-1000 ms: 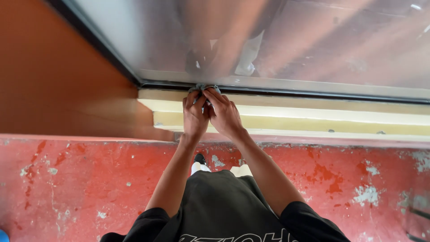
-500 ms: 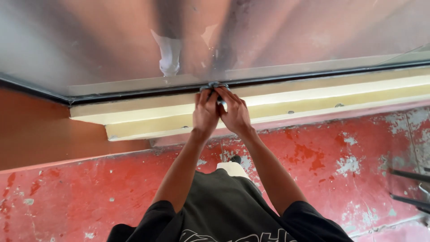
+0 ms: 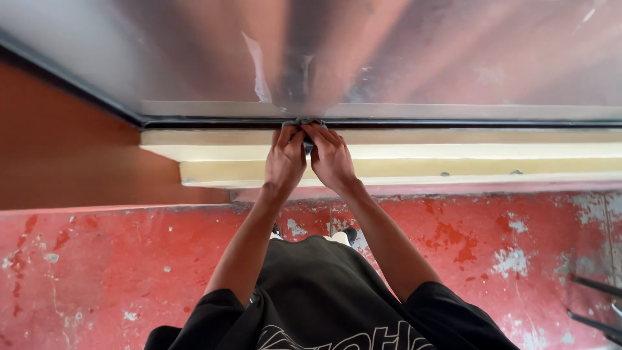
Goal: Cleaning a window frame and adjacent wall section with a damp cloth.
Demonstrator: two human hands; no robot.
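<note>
My left hand [image 3: 284, 162] and my right hand [image 3: 332, 159] are side by side, fingertips pressed together on a small dark piece [image 3: 303, 123] at the black seal strip [image 3: 453, 122] along the lower edge of a reflective glass pane [image 3: 402, 52]. What the small piece is I cannot make out. Both hands pinch at that spot. Just below them runs a cream-coloured sill [image 3: 453, 162] in two steps.
A brown panel [image 3: 58, 149] stands to the left of the pane. The floor below is worn red paint with grey chipped patches [image 3: 512, 259]. Dark metal bars [image 3: 596, 304] show at the lower right. My black shirt [image 3: 317, 298] fills the bottom centre.
The view has swung sideways between frames, so the brown panel shows more or less. Both hands have stayed pinched at the same spot on the seal strip.
</note>
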